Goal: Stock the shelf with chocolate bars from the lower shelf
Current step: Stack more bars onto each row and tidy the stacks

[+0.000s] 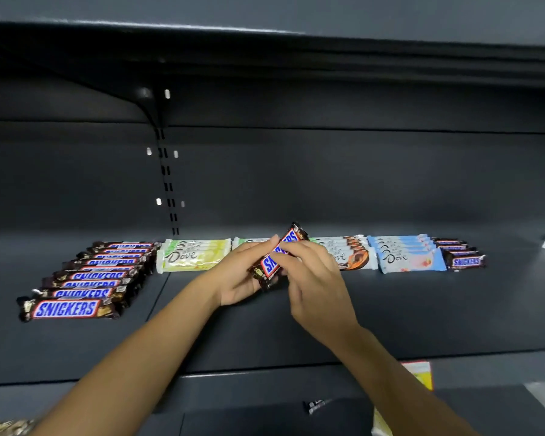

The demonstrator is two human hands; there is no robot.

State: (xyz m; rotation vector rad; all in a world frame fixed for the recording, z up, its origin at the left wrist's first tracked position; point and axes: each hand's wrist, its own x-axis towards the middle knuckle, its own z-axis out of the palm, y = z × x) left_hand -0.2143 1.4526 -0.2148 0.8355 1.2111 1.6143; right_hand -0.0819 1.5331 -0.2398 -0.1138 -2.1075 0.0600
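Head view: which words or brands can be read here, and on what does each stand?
"SNICKERS": left bars, right bars.
"SN" and "ERS": held bar, middle covered.
"Dove": yellow pack, blue pack.
"ve": orange pack, rest hidden.
Too blurred: red-yellow tag.

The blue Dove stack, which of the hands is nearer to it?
Right. The right hand is left of the blue Dove stack in the view; the left hand sits farther left, beyond the held Snickers bars.
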